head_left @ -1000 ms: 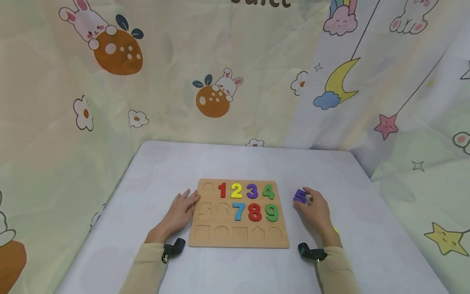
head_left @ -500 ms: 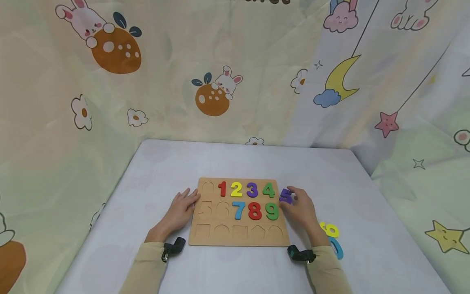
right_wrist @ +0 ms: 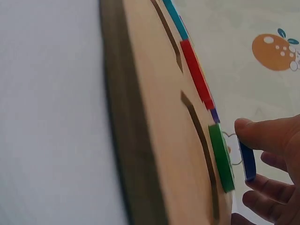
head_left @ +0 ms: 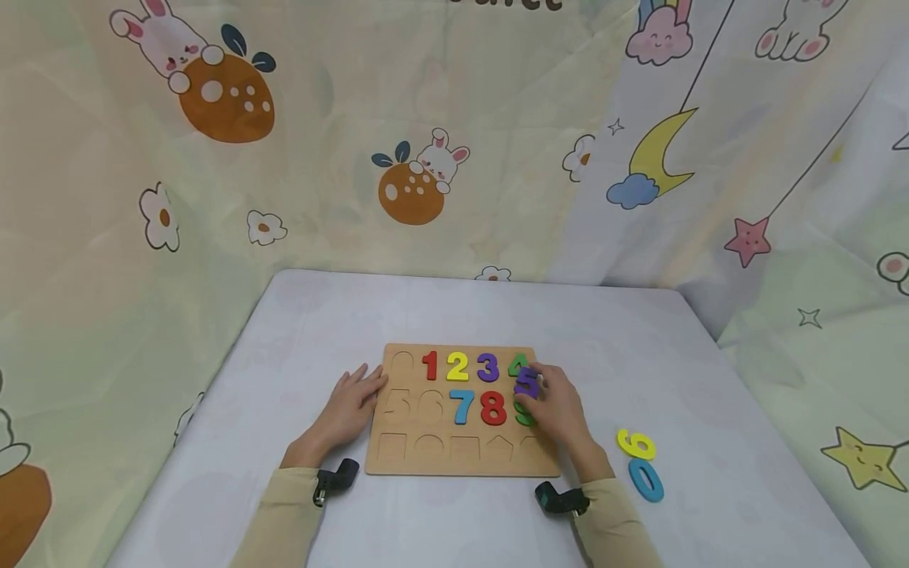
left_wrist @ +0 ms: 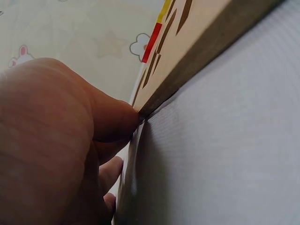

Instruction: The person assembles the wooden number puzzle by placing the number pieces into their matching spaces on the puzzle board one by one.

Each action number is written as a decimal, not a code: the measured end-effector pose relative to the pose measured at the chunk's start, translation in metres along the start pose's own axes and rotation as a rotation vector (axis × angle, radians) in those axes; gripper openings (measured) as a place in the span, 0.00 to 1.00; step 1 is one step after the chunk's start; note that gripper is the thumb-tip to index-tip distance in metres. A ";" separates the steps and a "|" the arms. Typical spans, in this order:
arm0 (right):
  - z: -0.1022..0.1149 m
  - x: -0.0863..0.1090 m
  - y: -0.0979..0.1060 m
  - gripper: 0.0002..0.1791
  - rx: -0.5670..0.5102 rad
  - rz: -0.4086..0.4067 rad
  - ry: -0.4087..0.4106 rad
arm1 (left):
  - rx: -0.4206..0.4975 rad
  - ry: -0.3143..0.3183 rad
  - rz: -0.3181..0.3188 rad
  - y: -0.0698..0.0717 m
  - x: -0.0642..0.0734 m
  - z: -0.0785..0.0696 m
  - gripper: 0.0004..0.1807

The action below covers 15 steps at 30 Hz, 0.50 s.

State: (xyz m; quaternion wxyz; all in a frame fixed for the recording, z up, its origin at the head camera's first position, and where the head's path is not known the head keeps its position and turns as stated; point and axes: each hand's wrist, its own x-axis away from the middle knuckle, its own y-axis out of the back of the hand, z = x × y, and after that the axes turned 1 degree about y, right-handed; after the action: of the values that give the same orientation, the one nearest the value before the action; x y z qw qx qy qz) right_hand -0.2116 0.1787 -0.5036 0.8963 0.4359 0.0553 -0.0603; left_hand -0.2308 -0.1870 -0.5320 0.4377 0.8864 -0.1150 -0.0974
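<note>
A wooden number puzzle board [head_left: 426,457] lies on the table, with coloured numbers 1 to 4 in its top row and 7, 8, 9 below. My right hand [head_left: 561,402] pinches a purple number 5 [head_left: 526,382] between thumb and fingers over the board's right side, where it overlaps the green 4 [head_left: 518,364] and green 9 [head_left: 524,418]. In the right wrist view the 5 [right_wrist: 247,160] is held above the green piece [right_wrist: 221,157]. My left hand [head_left: 346,410] rests with fingers extended at the board's left edge, its thumb touching that edge [left_wrist: 161,96] in the left wrist view.
A yellow number 6 [head_left: 636,444] and a blue 0 [head_left: 645,480] lie on the white table [head_left: 710,410] right of the board. Bare recesses show at the board's left and along its bottom row. A printed cloth [head_left: 319,158] hangs behind the table.
My right hand has carried the purple 5 leftward, from beside the board to over its right side, uncovering the yellow 6 and blue 0. My left hand has stayed in place.
</note>
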 end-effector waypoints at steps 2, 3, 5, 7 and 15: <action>0.003 0.001 -0.002 0.35 -0.004 -0.006 0.010 | -0.002 0.001 0.004 0.000 0.000 0.000 0.23; 0.004 0.001 -0.003 0.35 -0.003 -0.011 0.015 | 0.000 0.002 0.004 0.000 -0.001 0.000 0.23; 0.007 0.001 -0.005 0.33 -0.005 -0.017 0.022 | 0.001 0.000 0.006 0.001 -0.001 -0.001 0.23; 0.009 0.002 -0.007 0.33 -0.009 -0.019 0.023 | 0.003 -0.002 0.007 0.001 -0.001 -0.001 0.23; 0.019 0.005 -0.021 0.34 0.004 0.005 0.091 | 0.000 -0.011 0.003 0.001 0.001 0.000 0.24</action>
State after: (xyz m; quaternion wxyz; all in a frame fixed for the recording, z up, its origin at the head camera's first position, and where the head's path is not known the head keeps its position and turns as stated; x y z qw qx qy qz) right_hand -0.2087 0.1507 -0.5089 0.8921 0.4402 0.0947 -0.0383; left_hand -0.2304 -0.1879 -0.5313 0.4371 0.8857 -0.1189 -0.1016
